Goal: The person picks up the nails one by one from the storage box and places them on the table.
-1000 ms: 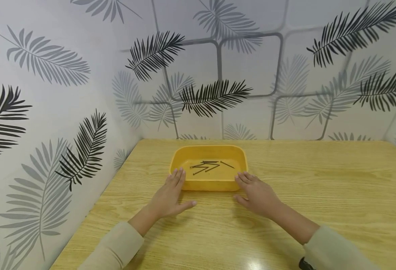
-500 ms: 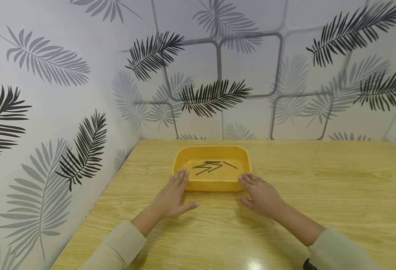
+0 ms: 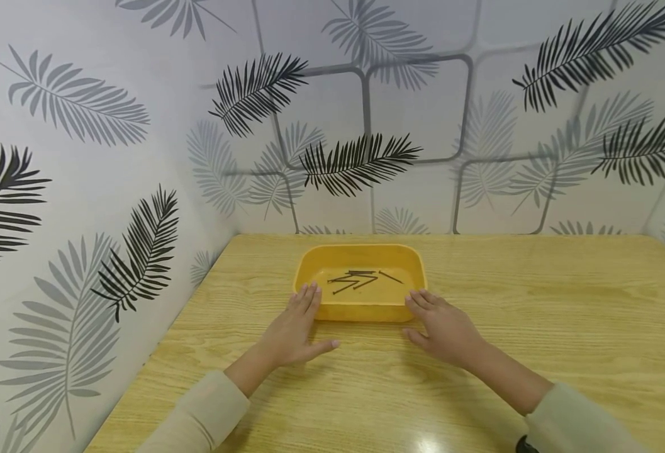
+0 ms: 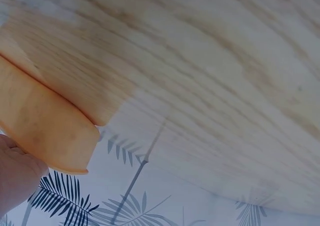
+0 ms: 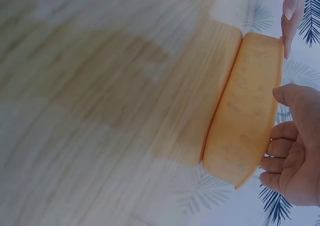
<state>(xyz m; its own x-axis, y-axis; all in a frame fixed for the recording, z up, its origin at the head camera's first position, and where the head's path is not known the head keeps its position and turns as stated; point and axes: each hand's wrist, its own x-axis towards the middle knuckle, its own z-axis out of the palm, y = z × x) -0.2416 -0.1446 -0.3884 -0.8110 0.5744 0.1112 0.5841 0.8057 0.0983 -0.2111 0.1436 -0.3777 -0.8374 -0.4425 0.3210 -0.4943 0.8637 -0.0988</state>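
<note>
A yellow plastic tray (image 3: 362,313) rests on the wooden table, several dark nails (image 3: 355,279) lying loose on its bottom. At its front left corner, my left hand (image 3: 289,330) lays outstretched fingers on the rim, the thumb pointing right, apart from the front wall. My right hand (image 3: 448,331) touches the front right corner with its fingertips, thumb below. In the right wrist view the tray's outer wall (image 5: 245,105) faces the camera, and the fingers of the right hand (image 5: 300,141) meet its rim. The left wrist view has only part of the left hand (image 4: 20,178).
Light wood-grained table (image 3: 536,302) extends well to the right of the tray and in front of it. A wall with leaf patterns (image 3: 360,163) stands behind the table, and another patterned wall (image 3: 83,189) runs along its left side.
The tray has slid a little to the right over the table, nails inside it. Both hands have moved right along with it, keeping their places at its front corners.
</note>
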